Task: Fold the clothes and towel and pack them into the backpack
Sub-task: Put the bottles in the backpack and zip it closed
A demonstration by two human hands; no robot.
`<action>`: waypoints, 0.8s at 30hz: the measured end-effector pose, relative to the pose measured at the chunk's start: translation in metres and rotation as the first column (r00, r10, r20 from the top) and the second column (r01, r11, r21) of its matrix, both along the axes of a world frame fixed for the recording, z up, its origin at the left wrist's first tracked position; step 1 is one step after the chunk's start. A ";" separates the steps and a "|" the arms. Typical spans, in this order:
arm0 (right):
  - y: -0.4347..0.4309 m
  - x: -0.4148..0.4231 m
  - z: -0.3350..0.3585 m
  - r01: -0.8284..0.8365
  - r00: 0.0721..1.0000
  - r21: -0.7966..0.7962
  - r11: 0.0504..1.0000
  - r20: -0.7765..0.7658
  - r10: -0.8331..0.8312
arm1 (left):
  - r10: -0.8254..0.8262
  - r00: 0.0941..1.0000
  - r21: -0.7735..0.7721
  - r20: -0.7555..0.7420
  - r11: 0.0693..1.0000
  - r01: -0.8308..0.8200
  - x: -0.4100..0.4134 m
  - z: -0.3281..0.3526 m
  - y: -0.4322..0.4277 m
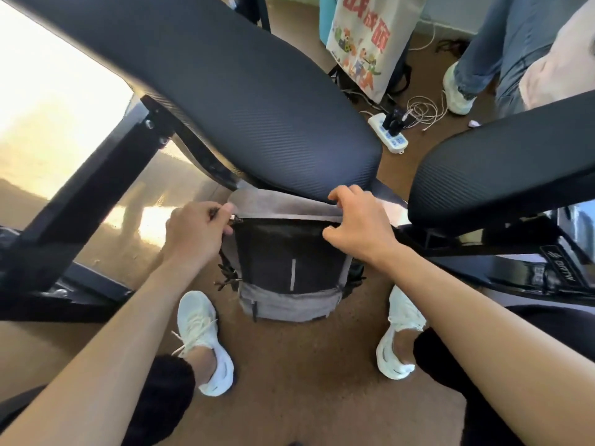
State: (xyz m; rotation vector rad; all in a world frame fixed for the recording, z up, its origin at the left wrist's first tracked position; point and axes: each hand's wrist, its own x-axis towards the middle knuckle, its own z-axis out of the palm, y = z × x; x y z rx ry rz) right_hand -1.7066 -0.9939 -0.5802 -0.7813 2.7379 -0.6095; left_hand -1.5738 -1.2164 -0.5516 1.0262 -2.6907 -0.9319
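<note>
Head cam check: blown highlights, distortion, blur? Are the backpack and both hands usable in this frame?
Head view: upper left is blown out to white, with glare patches on the floor. Wide-angle distortion bows the chair seat and stretches the forearms. The backpack, left hand and right hand, both holding its top, are evenly lit and fairly sharp. Its black panel shows little detail.

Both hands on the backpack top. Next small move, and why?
Probably slide the zipper pull along the top seam toward the right hand. The left hand pinches the pull at the left corner of the backpack, while the right hand grips the top edge at the far end, bracing the fabric. Whether that opens or closes the zip is unclear.
</note>
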 end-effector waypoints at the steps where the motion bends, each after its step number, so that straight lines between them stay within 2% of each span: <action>1: -0.013 0.007 0.005 -0.042 0.999 -0.072 0.997 -0.011 0.042 | 0.006 1.000 0.024 -0.002 1.000 -0.005 0.001 -0.001 -0.002; 4: -0.050 0.032 0.010 -0.206 0.978 -0.146 0.968 -0.069 0.198 | -0.027 0.999 0.016 -0.019 0.999 0.028 0.003 -0.004 -0.003; 8: -0.090 0.049 -0.002 -0.340 0.940 -0.075 0.938 -0.067 0.335 | -0.058 0.998 0.024 -0.034 0.998 0.059 0.007 -0.007 -0.010; 14: -0.098 0.039 -0.009 -0.277 0.961 -0.094 0.956 -0.006 0.278 | -0.003 1.000 0.073 -0.019 0.997 0.004 0.016 -0.019 -0.022; 18: -0.097 0.035 -0.008 -0.239 0.970 -0.149 0.960 0.008 0.243 | 0.149 0.989 0.276 -0.024 0.951 -0.137 0.019 -0.042 -0.031; 24: -0.096 0.034 -0.007 -0.208 0.976 -0.171 0.963 0.034 0.217 | 0.363 0.930 0.520 0.049 0.786 -0.334 0.036 -0.090 -0.033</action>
